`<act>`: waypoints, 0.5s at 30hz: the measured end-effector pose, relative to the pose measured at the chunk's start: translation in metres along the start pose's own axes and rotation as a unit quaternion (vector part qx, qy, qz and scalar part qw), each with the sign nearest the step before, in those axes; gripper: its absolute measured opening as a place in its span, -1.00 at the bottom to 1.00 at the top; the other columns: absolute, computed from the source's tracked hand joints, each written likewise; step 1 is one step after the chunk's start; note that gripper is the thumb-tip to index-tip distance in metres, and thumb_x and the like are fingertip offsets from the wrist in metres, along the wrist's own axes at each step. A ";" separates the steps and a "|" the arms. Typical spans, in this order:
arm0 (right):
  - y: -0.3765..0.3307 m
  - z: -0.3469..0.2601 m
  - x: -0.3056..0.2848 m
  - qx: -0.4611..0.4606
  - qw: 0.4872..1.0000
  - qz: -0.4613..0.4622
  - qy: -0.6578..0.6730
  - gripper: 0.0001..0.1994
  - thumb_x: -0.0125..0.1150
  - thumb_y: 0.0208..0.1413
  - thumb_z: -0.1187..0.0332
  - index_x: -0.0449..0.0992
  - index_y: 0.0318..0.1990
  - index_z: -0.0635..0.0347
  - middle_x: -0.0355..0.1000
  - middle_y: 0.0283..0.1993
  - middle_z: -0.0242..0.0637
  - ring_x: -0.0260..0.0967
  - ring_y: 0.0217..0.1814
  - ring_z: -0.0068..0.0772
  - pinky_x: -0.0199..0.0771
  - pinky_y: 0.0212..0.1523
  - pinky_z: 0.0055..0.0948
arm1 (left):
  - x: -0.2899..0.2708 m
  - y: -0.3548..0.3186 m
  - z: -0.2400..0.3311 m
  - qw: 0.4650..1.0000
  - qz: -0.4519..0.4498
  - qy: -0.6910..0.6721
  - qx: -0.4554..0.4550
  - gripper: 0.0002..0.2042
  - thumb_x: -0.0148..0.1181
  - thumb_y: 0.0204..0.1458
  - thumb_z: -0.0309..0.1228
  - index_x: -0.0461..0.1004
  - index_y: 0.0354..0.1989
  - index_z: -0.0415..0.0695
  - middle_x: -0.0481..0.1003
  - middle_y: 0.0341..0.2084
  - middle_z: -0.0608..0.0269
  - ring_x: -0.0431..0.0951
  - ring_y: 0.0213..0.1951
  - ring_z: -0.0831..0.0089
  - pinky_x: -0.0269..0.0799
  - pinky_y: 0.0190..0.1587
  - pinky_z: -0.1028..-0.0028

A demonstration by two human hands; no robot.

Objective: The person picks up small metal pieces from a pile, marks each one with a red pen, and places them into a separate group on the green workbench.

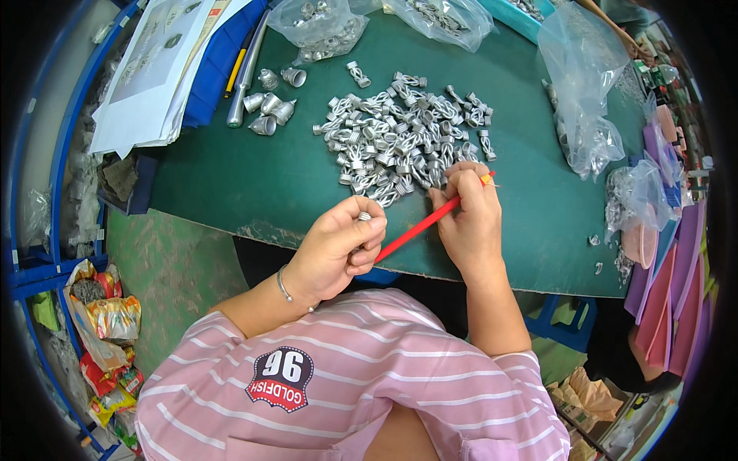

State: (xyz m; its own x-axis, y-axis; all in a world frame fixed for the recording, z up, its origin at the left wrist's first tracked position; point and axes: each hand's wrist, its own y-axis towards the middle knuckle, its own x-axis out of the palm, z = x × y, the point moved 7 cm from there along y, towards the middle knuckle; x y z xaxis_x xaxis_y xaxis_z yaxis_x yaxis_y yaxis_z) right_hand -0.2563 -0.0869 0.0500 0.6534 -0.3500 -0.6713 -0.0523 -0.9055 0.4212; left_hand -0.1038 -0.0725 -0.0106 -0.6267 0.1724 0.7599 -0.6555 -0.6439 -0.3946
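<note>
Closed near the table's front edge, my left hand (344,244) pinches a small silver metal piece (364,217) with a ridged end between thumb and forefinger. My right hand (473,219) is closed around a long thin red stick (419,228) that has a yellow band near its upper end. The stick slants down toward my left hand, where its lower end is partly hidden. Just beyond both hands spreads a pile of silver metal pieces (400,134) with threaded caps and looped wire-like bodies. The right fingertips are at the pile's near edge; whether they touch a piece is hidden.
The green table (254,180) bears several silver bell-shaped caps (265,123) and a metal rod (244,73) at left. Clear bags (319,31) of parts lie behind; another bag (580,100) is at right. Papers (150,69) lean on a blue bin (219,69).
</note>
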 end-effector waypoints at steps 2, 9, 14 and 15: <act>-0.007 0.014 -0.002 0.038 0.997 -0.003 0.064 -0.71 0.27 -0.28 0.65 0.21 -0.50 0.26 0.29 -0.37 -0.19 0.29 -0.42 -0.25 0.32 -0.44 -0.39 | -0.002 0.000 0.001 1.000 0.003 0.011 0.016 -0.87 -0.02 0.09 -0.44 0.30 -0.21 -0.17 0.23 -0.62 0.39 0.11 -0.69 0.70 0.01 -0.69 0.70; -0.035 0.018 -0.002 0.164 0.841 -0.049 0.513 -0.72 0.15 -0.09 0.72 0.17 -0.52 0.18 0.37 -0.24 -0.13 0.35 -0.29 -0.52 0.41 -0.27 -0.58 | 0.007 0.011 0.004 0.981 0.055 0.170 0.076 -0.76 0.12 0.00 -0.53 0.34 -0.15 -0.29 0.36 -0.57 0.35 0.21 -0.67 0.73 0.08 -0.66 0.73; -0.045 0.012 0.008 0.146 0.831 -0.041 0.535 -0.74 0.15 -0.09 0.69 0.19 -0.50 0.16 0.38 -0.19 -0.07 0.35 -0.29 -0.50 0.43 -0.28 -0.57 | 0.017 0.010 0.012 0.932 0.024 0.297 0.205 -0.80 0.21 -0.08 -0.53 0.43 -0.25 -0.24 0.40 -0.54 0.41 0.27 -0.59 0.74 0.18 -0.56 0.72; -0.047 0.015 0.011 0.170 0.818 -0.050 0.547 -0.74 0.15 -0.09 0.69 0.19 -0.50 0.16 0.38 -0.19 -0.07 0.35 -0.29 -0.51 0.44 -0.29 -0.57 | 0.020 0.008 0.015 0.913 0.016 0.324 0.249 -0.82 0.23 -0.10 -0.53 0.45 -0.28 -0.22 0.40 -0.54 0.44 0.29 -0.56 0.74 0.22 -0.53 0.71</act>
State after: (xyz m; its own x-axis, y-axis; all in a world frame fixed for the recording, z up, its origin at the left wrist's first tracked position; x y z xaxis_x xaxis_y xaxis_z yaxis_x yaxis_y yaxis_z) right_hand -0.2579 -0.0520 0.0132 0.9428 -0.0139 0.3330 -0.0424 -0.9960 0.0783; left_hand -0.1152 -0.0853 0.0096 -0.8660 0.4475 0.2232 -0.4602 -0.8878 -0.0053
